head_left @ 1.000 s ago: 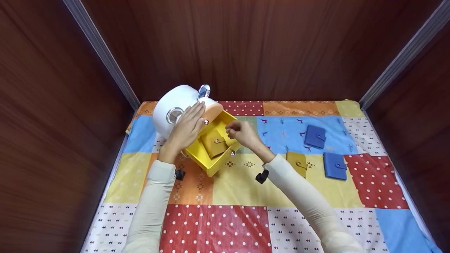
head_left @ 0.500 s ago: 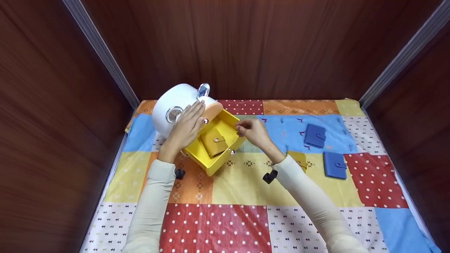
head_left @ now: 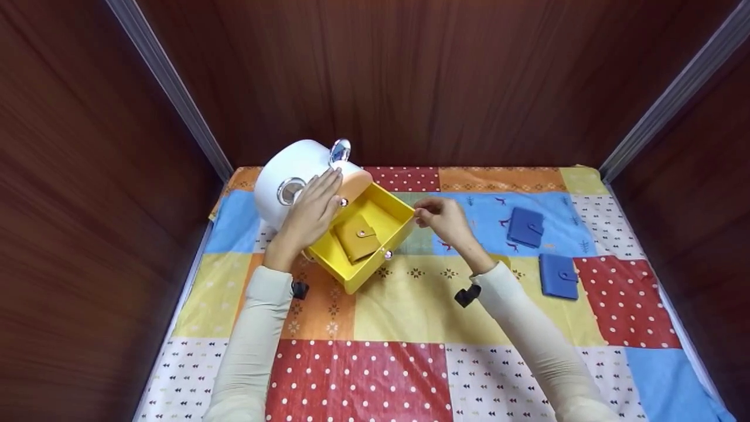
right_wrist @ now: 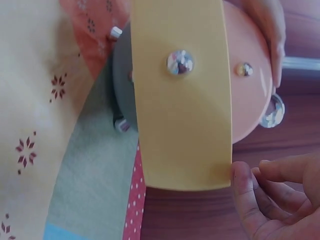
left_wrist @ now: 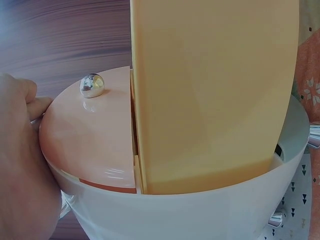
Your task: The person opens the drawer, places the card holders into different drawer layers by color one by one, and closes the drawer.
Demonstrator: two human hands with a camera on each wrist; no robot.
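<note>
My left hand (head_left: pixel 310 208) lies with straight fingers on top of a white rounded drawer box (head_left: pixel 293 158). Pulled out from its front is a yellow drawer (head_left: pixel 382 212), and inside it lies a mustard snap-strap wallet (head_left: pixel 356 239). At the drawer's right front corner is my right hand (head_left: pixel 445 221), fingers loosely curled around nothing. In the right wrist view, its fingertips (right_wrist: pixel 242 172) are at the edge of the drawer front, perhaps touching. A peach drawer front (left_wrist: pixel 90 135) with a silver knob sits above the yellow one in the left wrist view.
Two blue snap-strap wallets (head_left: pixel 525 227) lie on the patchwork cloth (head_left: pixel 404 310) at the right. Another mustard wallet (head_left: pixel 501 258) is mostly hidden behind my right sleeve. Dark wooden panels (head_left: pixel 410 82) stand behind and at both sides.
My right hand has moved right, from over the yellow drawer to its outer corner. The right sleeve now covers most of the mustard wallet on the cloth. My left hand stays put.
</note>
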